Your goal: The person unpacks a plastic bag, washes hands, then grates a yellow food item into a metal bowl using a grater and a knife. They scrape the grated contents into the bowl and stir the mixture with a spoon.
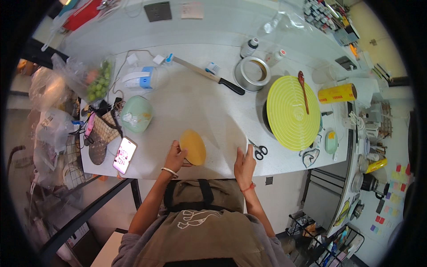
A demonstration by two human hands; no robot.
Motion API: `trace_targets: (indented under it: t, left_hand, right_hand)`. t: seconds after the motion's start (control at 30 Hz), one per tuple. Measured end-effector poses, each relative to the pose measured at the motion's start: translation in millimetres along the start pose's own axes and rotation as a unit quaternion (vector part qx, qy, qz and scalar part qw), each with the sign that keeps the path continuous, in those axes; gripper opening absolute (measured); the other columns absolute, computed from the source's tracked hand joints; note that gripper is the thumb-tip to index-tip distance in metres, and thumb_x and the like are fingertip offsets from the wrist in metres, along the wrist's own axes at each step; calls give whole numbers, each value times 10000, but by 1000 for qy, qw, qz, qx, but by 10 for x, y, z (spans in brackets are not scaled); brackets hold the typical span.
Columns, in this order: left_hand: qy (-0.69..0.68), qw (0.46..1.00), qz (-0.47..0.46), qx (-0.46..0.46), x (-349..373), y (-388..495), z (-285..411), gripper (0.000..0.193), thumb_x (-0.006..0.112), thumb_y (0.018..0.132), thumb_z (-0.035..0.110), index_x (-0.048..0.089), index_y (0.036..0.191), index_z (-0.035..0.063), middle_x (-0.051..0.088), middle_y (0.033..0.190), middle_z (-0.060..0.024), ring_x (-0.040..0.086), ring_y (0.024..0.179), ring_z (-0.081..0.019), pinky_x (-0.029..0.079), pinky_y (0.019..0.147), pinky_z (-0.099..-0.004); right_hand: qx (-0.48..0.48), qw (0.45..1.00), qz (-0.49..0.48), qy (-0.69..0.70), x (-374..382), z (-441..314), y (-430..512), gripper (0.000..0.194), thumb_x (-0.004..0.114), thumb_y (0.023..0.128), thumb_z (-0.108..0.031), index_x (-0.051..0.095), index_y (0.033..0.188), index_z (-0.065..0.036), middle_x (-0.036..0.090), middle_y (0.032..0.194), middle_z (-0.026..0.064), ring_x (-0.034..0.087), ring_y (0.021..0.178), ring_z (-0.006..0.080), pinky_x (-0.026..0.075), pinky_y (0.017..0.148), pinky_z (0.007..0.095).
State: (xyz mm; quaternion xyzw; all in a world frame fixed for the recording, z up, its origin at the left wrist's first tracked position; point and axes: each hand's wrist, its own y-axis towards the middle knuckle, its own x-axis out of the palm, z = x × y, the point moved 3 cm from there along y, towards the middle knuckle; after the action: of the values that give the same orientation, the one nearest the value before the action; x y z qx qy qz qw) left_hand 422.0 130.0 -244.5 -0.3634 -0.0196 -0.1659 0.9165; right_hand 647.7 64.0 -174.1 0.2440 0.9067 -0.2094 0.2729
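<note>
My left hand [176, 156] grips the edge of a yellow oval piece [192, 147], perhaps a dough scraper, near the front edge of the white table [200, 106]. To the right, my right hand [245, 163] holds a thin, pale flat item [246, 144] by its near end; its exact kind is unclear. Black-handled scissors [260, 152] lie just right of that hand. A long serrated knife [210, 75] with a black handle lies farther back. Beyond my left hand sits a pale green rounded item [136, 114].
A lit phone [124, 155] lies at the front left, below a bag of green grapes [98, 81]. At the right stand a yellow-green ribbed turntable [290, 126] bearing a wooden spoon [303, 90], round metal cake tins [252, 74], small bottles [249, 47] and a yellow film roll [337, 93].
</note>
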Motion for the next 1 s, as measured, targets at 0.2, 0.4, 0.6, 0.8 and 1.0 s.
trace_targets:
  t: [0.2, 0.4, 0.6, 0.8, 1.0]
  left_hand:
    - [-4, 996, 66, 53, 178, 16, -157, 328, 517, 865, 109, 328, 1123, 39, 537, 1060, -152, 617, 884, -258, 577, 605, -370]
    - [206, 966, 130, 88, 135, 57, -382, 520, 581, 790, 140, 291, 1190, -23, 617, 854, -255, 622, 804, -389, 495, 689, -433]
    - [193, 972, 110, 77, 143, -9, -263, 671, 552, 805, 168, 172, 1309, -61, 615, 831, -263, 605, 779, -421, 487, 656, -459]
    - [165, 970, 134, 119, -13, 158, -415, 726, 542, 811, 140, 105, 1352, -70, 618, 849, -251, 617, 768, -395, 493, 643, -439]
    - [158, 967, 150, 132, -108, 211, -521, 723, 531, 810, 68, 84, 1358, -84, 599, 977, -262, 619, 869, -370, 500, 710, -387]
  right_hand:
    - [-205, 966, -158, -19, 412, -326, -505, 217, 569, 814, -77, 580, 1031, -66, 602, 777, 176, 593, 700, 353, 460, 599, 385]
    - [-240, 953, -184, -33, 537, -453, -366, 327, 574, 788, -39, 582, 1110, -90, 616, 803, 166, 594, 716, 342, 478, 616, 374]
    - [-265, 948, -162, -76, 740, -500, -291, 391, 565, 748, 0, 577, 1126, -96, 606, 770, 148, 582, 672, 334, 466, 585, 392]
    - [-275, 943, -149, -112, 961, -633, -166, 448, 550, 698, 3, 580, 1127, -122, 594, 745, 120, 577, 644, 314, 462, 561, 381]
    - [-285, 941, -119, -138, 1128, -640, -177, 480, 589, 637, -37, 579, 1106, -141, 599, 772, 103, 595, 682, 302, 481, 578, 377]
